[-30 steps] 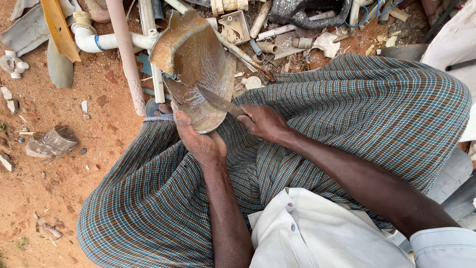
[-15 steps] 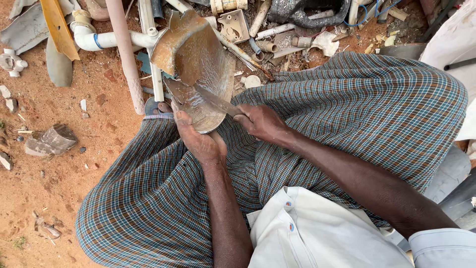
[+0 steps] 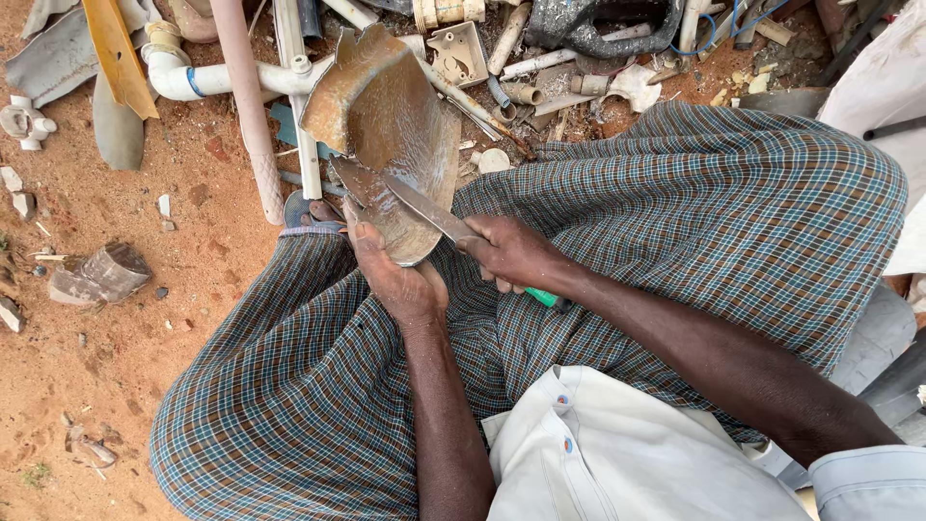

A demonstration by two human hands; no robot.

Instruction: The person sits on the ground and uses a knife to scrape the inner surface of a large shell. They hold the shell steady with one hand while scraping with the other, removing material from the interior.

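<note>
Curved shard (image 3: 391, 135): brown, trough-shaped, propped over the lap, lower end gripped by left hand (image 3: 400, 280).
Right hand (image 3: 511, 253): closed round green-handled knife (image 3: 439, 217), blade lying across the shard's inner face.
Lap: checked cloth (image 3: 675, 222).
Beyond: white pipes (image 3: 246, 87) and scrap on red soil.

An outdoor scrap-sorting yard or open-air workshop on bare red dirt ground (image 3: 116, 347). At the far side lies a heap of salvage: white plastic pipes (image 3: 241, 77), a pale switch box (image 3: 458, 53), short tube offcuts (image 3: 521, 92) and blue wire (image 3: 719, 19). Broken fragments (image 3: 101, 275) are scattered on the left.
</note>
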